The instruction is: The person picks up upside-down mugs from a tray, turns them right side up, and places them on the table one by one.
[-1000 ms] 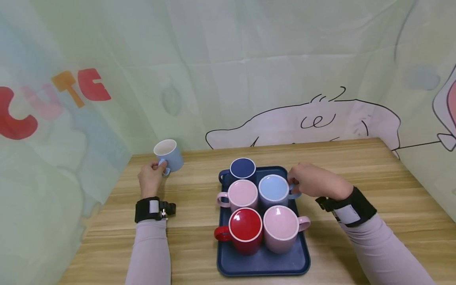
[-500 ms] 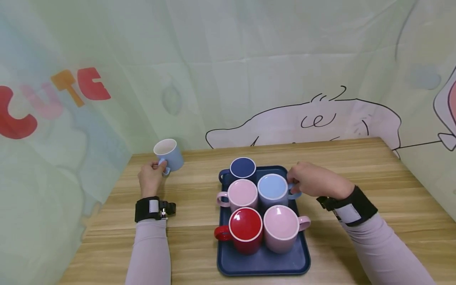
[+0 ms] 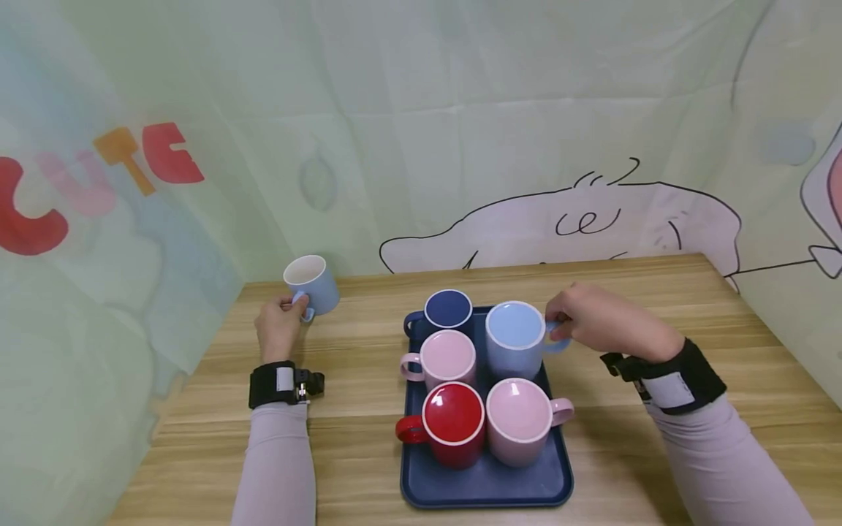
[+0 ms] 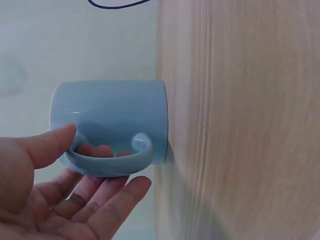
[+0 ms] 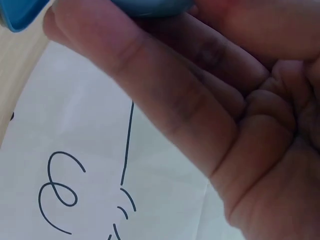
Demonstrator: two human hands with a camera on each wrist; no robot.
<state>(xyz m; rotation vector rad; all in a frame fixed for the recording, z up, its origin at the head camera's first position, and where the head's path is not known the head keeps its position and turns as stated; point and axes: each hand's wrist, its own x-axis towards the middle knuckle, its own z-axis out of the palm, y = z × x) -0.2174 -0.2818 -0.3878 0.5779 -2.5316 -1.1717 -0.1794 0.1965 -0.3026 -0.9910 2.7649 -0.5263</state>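
At the table's far left corner stands a light blue mug (image 3: pixel 320 292) with a white inside. My left hand (image 3: pixel 278 329) holds its handle, and in the left wrist view the fingers pass through the handle (image 4: pixel 112 165) with the thumb on top. A second light blue mug (image 3: pixel 515 351), blue inside, is over the tray's right back part, with my right hand (image 3: pixel 592 318) gripping its handle. Beside it on the navy tray (image 3: pixel 487 491) stand a navy mug (image 3: pixel 448 310), two pink mugs (image 3: pixel 448 358) and a red mug (image 3: pixel 454 424).
The wooden table (image 3: pixel 355 409) spreads around the tray and ends at a printed cloth backdrop (image 3: pixel 421 146) behind and at both sides. The red mug's handle sticks out past the tray's left edge; the front pink mug's (image 3: pixel 520 424) handle sticks out to the right.
My right hand has moved up and slightly right with its light blue mug, which now looks larger and raised from the tray. My left hand and its mug have stayed put.
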